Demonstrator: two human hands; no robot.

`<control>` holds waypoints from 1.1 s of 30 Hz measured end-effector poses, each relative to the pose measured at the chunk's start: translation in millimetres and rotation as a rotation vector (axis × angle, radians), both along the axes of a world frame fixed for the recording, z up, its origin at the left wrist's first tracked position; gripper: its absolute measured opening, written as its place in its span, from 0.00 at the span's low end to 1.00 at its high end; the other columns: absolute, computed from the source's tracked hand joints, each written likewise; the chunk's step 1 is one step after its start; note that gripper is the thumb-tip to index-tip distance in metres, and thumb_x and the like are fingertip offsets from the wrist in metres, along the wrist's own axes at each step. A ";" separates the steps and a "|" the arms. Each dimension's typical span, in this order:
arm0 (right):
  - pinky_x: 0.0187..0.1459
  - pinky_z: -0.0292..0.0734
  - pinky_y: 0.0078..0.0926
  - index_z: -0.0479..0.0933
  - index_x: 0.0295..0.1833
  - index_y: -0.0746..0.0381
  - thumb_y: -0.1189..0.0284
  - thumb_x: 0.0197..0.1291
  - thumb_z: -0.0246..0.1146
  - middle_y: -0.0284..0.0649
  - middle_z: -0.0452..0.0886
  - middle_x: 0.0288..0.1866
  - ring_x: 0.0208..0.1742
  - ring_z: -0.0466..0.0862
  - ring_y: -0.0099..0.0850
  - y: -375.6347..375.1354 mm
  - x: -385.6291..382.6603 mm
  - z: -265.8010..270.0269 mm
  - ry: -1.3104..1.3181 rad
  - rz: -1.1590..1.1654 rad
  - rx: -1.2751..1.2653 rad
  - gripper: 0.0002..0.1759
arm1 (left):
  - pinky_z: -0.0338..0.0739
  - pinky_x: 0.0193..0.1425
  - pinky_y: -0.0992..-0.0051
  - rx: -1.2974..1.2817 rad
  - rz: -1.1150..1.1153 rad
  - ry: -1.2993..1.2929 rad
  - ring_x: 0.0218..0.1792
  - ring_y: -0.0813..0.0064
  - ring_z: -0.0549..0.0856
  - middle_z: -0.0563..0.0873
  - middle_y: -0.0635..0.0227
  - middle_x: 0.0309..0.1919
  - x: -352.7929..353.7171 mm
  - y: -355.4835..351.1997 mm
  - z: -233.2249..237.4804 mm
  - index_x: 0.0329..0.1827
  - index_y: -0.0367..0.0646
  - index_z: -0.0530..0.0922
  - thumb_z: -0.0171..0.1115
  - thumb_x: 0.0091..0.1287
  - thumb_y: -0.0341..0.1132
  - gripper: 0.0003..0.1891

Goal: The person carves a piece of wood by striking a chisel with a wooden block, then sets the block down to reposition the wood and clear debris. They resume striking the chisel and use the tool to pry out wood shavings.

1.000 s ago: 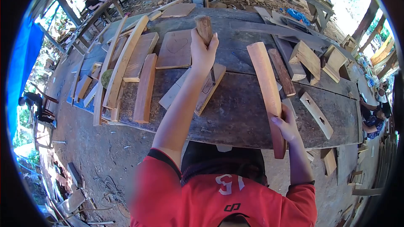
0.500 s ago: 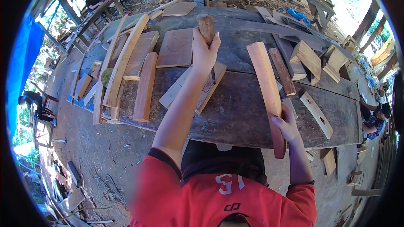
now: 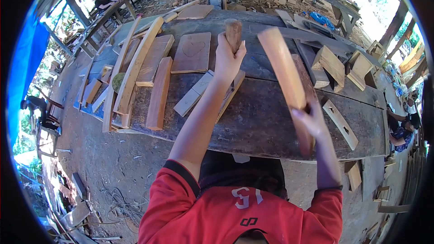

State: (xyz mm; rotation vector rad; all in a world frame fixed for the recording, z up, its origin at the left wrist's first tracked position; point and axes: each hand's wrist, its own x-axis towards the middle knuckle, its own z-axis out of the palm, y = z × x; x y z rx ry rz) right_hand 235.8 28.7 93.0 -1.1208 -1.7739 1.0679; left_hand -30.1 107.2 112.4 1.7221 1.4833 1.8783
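My left hand [image 3: 228, 61] is closed around the thick wooden handle [image 3: 233, 34] of an upright chisel. The chisel's thin dark shaft shows below the fist, over a wood block [image 3: 232, 96] on the table; its tip is hidden behind my forearm. Left of the forearm, a pale wood piece [image 3: 193, 95] bears pencil lines. My right hand [image 3: 312, 119] grips the lower part of a long, slightly curved wooden bar [image 3: 282, 68], blurred by motion and tilted above the table. Beside the bar lies a rough brown stick [image 3: 306, 79].
Boards and curved timbers [image 3: 139, 65] cover the left of the dark table [image 3: 253, 126]. A slotted wood piece [image 3: 340, 124] and angled blocks [image 3: 330, 68] lie at right. People sit far left [image 3: 104, 1] and right [image 3: 400, 131]. Coiled cable [image 3: 122, 205] lies on the floor.
The wooden bar in my right hand has swung up and to the left. My left hand and the chisel appear a little further right, with a slight shift of the whole view.
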 end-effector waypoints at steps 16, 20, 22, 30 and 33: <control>0.53 0.67 0.28 0.69 0.57 0.70 0.48 0.46 0.62 0.48 0.76 0.50 0.49 0.75 0.34 81.3 -38.6 129.3 -0.528 0.089 0.307 0.40 | 0.74 0.39 0.62 -0.023 0.060 -0.005 0.36 0.45 0.80 0.78 0.43 0.33 -1.5 17.3 -2.9 0.48 0.32 0.64 0.60 0.59 0.34 0.20; 0.54 0.66 0.27 0.70 0.56 0.67 0.48 0.48 0.58 0.46 0.75 0.47 0.49 0.74 0.32 75.0 -35.6 146.0 -0.063 -0.114 0.150 0.37 | 0.74 0.39 0.62 -0.087 0.018 -0.073 0.37 0.47 0.80 0.78 0.43 0.33 -2.4 12.7 -0.1 0.47 0.31 0.64 0.59 0.59 0.34 0.20; 0.58 0.64 0.27 0.67 0.59 0.67 0.49 0.48 0.57 0.48 0.74 0.53 0.53 0.73 0.33 92.8 -33.3 140.3 0.030 -0.109 0.008 0.39 | 0.74 0.40 0.61 -0.021 0.014 0.005 0.37 0.45 0.80 0.78 0.43 0.33 2.6 11.8 1.0 0.47 0.31 0.64 0.59 0.59 0.34 0.19; 0.51 0.69 0.29 0.68 0.56 0.65 0.42 0.48 0.55 0.50 0.74 0.46 0.50 0.74 0.34 82.6 -44.2 158.7 -0.388 -0.040 0.184 0.40 | 0.73 0.36 0.62 -0.010 0.010 0.051 0.33 0.47 0.80 0.79 0.47 0.30 7.9 21.5 -7.4 0.46 0.34 0.65 0.60 0.59 0.36 0.19; 0.46 0.70 0.32 0.70 0.52 0.62 0.44 0.51 0.53 0.45 0.73 0.38 0.43 0.74 0.33 92.4 -48.2 151.5 0.093 -0.051 -0.021 0.33 | 0.73 0.36 0.63 0.036 0.016 0.086 0.31 0.50 0.80 0.78 0.48 0.29 11.6 20.5 -7.3 0.45 0.34 0.65 0.61 0.59 0.35 0.18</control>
